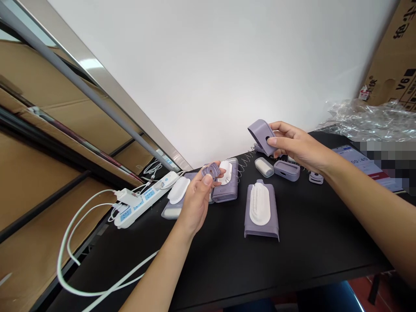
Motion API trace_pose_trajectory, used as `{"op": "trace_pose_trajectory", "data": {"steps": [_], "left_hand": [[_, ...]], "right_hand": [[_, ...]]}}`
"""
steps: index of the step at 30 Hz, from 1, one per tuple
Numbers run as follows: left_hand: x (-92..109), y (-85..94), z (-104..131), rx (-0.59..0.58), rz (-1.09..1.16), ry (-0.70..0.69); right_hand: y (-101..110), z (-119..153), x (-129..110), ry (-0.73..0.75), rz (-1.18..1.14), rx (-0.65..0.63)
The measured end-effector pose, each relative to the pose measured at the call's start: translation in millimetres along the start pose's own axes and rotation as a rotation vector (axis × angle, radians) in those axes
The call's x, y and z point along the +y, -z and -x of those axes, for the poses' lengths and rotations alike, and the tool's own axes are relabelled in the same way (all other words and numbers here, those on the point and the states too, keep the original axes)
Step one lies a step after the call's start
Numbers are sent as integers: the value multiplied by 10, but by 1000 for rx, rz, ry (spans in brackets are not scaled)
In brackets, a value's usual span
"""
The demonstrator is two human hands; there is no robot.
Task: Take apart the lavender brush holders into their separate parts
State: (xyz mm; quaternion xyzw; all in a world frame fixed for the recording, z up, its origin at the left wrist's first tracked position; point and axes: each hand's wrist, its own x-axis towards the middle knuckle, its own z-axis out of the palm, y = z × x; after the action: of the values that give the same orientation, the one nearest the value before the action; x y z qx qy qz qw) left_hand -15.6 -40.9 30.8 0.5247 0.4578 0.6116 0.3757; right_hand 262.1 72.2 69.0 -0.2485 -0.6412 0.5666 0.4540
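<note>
My left hand (195,206) pinches a small purple oval plastic piece (210,170) between thumb and fingers. Raised at the right, my right hand (294,141) grips a purple plastic housing (261,133) with a dark round hole, the thumb beside that hole. On the table between my forearms lies a purple shell with a white bristled oval pad (260,203). Behind my left hand are a similar purple unit (225,193) and another white oval pad (179,190). Below my right hand sit a purple open frame (286,171), a white rounded block (264,167) and a flat purple plate (316,178).
A white power strip (147,199) with plugs and looping white cables (65,242) lies at the left. Thin coiled springs (246,164) rest near the wall. At the right are a phone (367,164), clear plastic wrap (373,119) and a cardboard box (393,69).
</note>
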Motion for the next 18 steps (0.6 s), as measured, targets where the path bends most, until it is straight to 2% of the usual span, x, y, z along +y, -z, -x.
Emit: {"op": "trace_pose_trajectory", "data": {"steps": [8, 10, 14, 18], "left_hand": [[10, -8, -26, 15, -57, -4], [-9, -3, -29, -8, -173, -31], [-94, 3, 2, -115, -556, -37], [-160, -46, 34, -206, -779, -19]], "right_hand": [[-15, -26, 5, -44, -54, 91], [1, -46, 20, -80, -46, 172], [67, -92, 55, -176, -16, 392], [147, -119, 69, -215, -43, 466]]}}
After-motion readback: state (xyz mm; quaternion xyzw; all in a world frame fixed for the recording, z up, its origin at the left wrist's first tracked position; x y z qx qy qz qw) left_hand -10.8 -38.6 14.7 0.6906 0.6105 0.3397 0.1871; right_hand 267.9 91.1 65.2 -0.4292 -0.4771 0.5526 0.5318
